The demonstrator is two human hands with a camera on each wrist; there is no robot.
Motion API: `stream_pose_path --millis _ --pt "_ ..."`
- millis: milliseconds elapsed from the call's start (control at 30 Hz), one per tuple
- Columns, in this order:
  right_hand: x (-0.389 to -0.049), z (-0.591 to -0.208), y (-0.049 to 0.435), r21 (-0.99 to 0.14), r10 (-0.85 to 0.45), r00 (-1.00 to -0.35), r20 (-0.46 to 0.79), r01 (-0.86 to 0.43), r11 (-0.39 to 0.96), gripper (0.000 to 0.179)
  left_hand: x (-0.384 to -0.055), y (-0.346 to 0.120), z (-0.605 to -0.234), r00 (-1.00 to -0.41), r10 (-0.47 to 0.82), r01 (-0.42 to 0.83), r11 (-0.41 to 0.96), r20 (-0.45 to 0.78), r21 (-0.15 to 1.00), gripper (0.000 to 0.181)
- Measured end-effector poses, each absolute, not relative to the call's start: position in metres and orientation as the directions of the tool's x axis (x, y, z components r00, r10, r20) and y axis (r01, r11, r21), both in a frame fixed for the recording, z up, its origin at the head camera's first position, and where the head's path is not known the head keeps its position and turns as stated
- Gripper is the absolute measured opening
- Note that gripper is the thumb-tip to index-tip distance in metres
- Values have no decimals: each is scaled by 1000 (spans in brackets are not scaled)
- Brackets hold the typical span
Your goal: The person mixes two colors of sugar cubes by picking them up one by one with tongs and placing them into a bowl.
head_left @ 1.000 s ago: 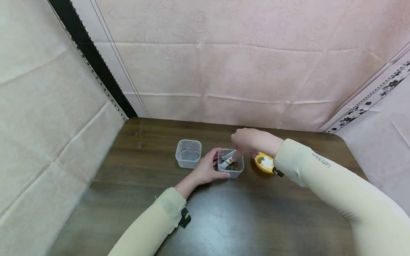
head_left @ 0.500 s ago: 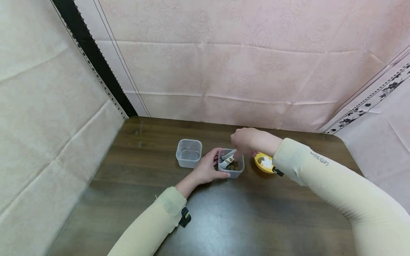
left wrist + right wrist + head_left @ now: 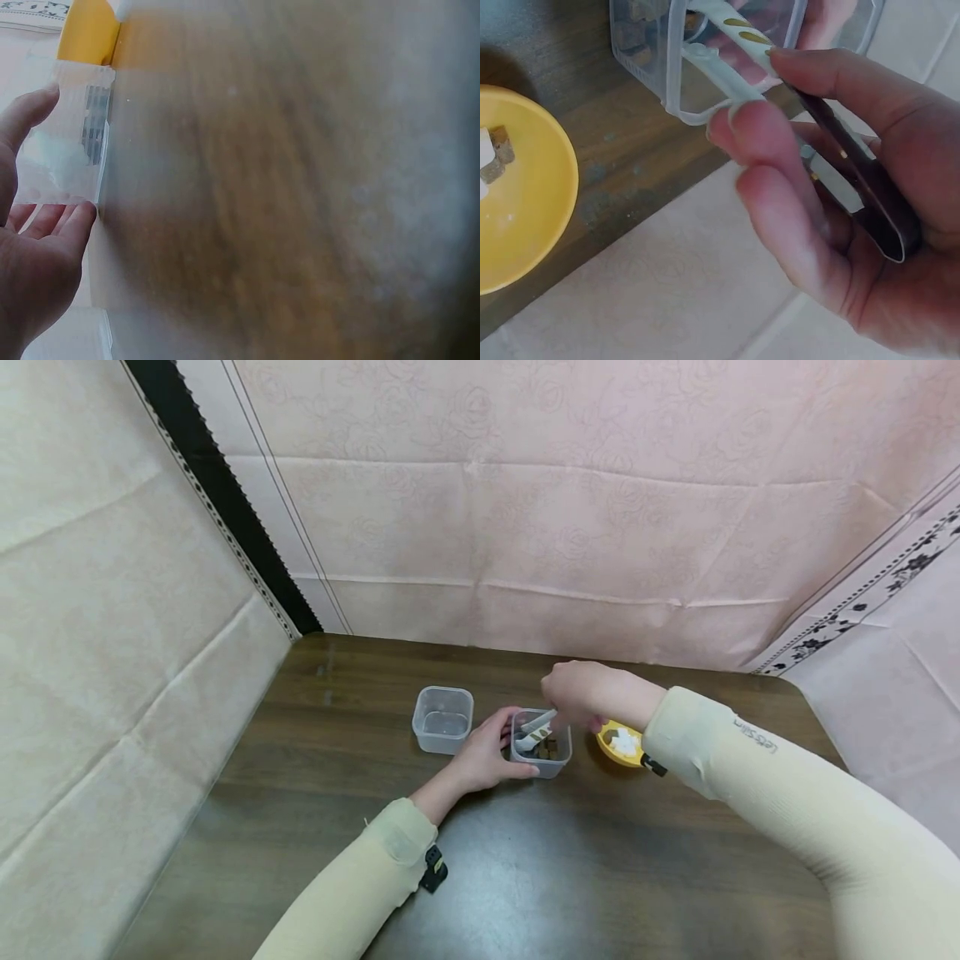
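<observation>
Tongs (image 3: 536, 737) are what I watch first: the person's right hand (image 3: 585, 687) pinches them, digits pressing on both arms, and their long axis slants down from that hand into the clear tub (image 3: 542, 769). Clock directions here follow the person's own downward look at the table (image 3: 360, 843), with 12 at its far edge. The pale ends point toward about 8 o'clock, while the brown cubes (image 3: 552, 750) I can make out sit at roughly 3 o'clock from those tips, toward the tub's near right corner. So the line of the tongs passes beside those cubes rather than straight at them, and they lie at about 7 o'clock from the right hand. In the right wrist view the two arms stand apart at the tub's mouth; whether the tips have anything between them, I cannot tell.

The left hand (image 3: 486, 758) grips the tub from its 9 o'clock side, thumb along the near wall, fingers on the farther side. Its thumb is close to the cubes but outside the plastic; only the right hand reaches in, through the tongs.

At 3 o'clock from the tub sits a yellow bowl (image 3: 551, 195) with white pieces (image 3: 624, 742); a second tub (image 3: 442, 744) stands just past 9.
</observation>
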State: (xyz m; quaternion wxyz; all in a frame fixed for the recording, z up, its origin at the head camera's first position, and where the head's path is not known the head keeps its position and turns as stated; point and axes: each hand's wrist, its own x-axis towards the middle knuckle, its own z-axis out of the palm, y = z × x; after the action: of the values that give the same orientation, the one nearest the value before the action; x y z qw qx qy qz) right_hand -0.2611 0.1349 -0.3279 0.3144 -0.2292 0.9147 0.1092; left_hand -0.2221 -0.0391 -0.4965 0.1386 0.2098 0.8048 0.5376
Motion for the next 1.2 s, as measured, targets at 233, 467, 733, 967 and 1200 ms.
stream_pose_path --millis 233,467,733,967,1200 --pt "-256 -321 142 67 -373 -723 -582 -499 864 23 -223 -40 -497 -875 483 197 327 16 924 91" --pt "-255 -322 139 82 -379 -727 -572 -511 856 21 -223 -40 -498 -874 485 200 325 18 924 91" --pt "-249 -322 136 116 -422 -730 -538 -560 820 28 -222 -40 -498 -878 478 185 337 2 923 92" --pt "-249 -325 132 126 -432 -729 -530 -572 810 25 -222 -40 -499 -879 477 183 339 -1 923 91" --pt "-249 -328 135 150 -435 -721 -540 -591 793 24 -222 -39 -498 -875 484 187 329 5 926 90"
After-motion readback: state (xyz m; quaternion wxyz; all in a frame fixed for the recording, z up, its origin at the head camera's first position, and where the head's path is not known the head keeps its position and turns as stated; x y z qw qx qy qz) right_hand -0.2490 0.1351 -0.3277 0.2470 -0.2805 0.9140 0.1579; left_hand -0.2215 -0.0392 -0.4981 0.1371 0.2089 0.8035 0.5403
